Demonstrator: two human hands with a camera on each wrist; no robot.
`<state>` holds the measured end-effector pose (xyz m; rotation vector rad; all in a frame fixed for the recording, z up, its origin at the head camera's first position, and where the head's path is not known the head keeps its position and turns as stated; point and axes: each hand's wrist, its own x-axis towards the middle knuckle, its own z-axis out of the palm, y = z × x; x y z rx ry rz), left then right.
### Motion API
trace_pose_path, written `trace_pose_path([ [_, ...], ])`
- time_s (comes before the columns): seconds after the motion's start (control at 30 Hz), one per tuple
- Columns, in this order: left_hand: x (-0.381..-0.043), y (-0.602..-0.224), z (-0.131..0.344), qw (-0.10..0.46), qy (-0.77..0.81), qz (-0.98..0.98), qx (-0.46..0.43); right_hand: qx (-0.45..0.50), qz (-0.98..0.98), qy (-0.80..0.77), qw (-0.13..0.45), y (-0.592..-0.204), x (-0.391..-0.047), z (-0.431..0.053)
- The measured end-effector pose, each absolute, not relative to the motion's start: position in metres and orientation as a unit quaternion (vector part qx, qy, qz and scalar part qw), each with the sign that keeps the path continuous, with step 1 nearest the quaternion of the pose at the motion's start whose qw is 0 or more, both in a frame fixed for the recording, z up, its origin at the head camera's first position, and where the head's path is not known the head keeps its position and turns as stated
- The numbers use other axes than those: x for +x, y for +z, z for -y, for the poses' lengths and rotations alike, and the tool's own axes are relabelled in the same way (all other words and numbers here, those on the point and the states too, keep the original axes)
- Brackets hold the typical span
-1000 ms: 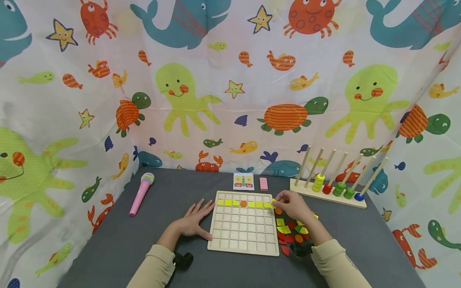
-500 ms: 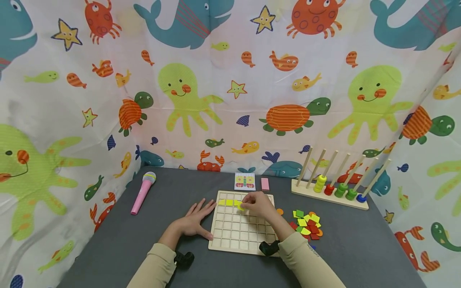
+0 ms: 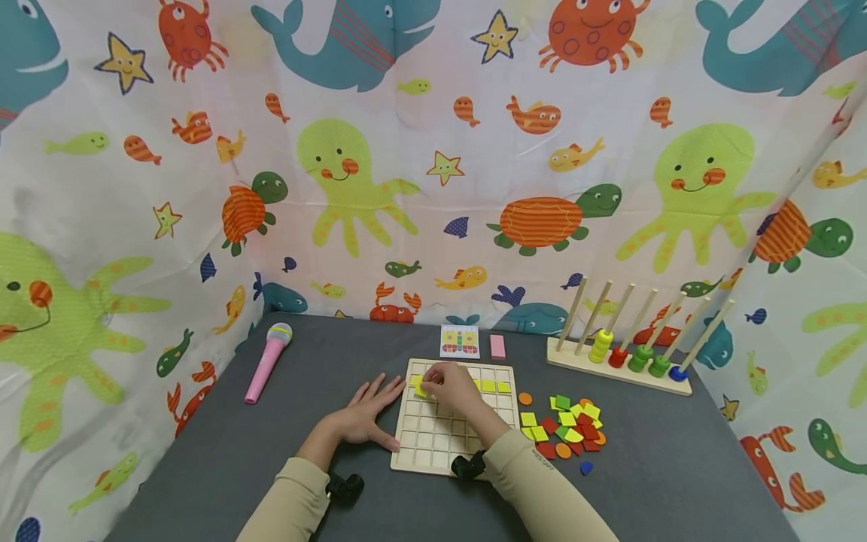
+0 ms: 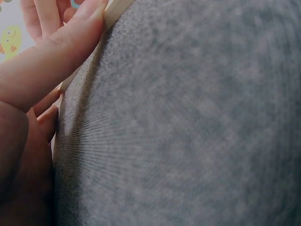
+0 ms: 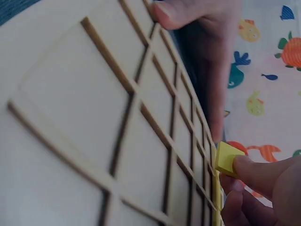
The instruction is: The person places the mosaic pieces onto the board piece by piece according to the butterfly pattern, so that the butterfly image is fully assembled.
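My right hand [image 3: 455,388] pinches a yellow square tile [image 5: 226,158] between thumb and fingers, over the upper left of a wooden grid board [image 3: 433,441]. Yellow tiles [image 3: 489,386] lie in a row of cells near the board's far side, partly hidden by the right hand. My left hand [image 3: 360,418] lies with fingers spread along the board's left edge. In the left wrist view, the thumb [image 4: 70,44] touches that edge.
Right of the board is a loose pile of coloured tiles [image 3: 567,418], with a blue piece [image 3: 586,468] nearer me. Behind the board are a pattern card [image 3: 460,342] and a pink block [image 3: 497,346]. A peg stand with rings [image 3: 619,366] is at the back right, a toy microphone [image 3: 268,363] at left.
My right hand has moved left across the board, from its right edge past the middle to the upper left, with a yellow tile. My left hand keeps its place on the board's edge.
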<state>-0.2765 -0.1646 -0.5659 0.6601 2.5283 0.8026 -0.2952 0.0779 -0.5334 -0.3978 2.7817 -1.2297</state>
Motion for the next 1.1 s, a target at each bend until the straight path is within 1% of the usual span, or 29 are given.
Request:
trace_pose_path([
  [0.3,-0.28,-0.571,0.165,0.197,0.281,-0.91,0.232,-0.135,-0.926,-0.352,-0.006,-0.533,-0.292,-0.061],
  [0.57,-0.275,-0.563,0.164,0.198,0.305,-0.899,0.245,-0.112,-0.935,-0.335,0.022,-0.532,-0.291,-0.056],
  [0.83,-0.276,-0.567,0.163,0.195,0.292,-0.904,0.244,-0.099,-0.938,-0.331,0.016,-0.53,-0.287,-0.058],
  [1.1,-0.272,-0.56,0.164,0.201,0.306,-0.899,0.241,-0.033,-0.949,-0.312,0.012,-0.537,-0.289,-0.058],
])
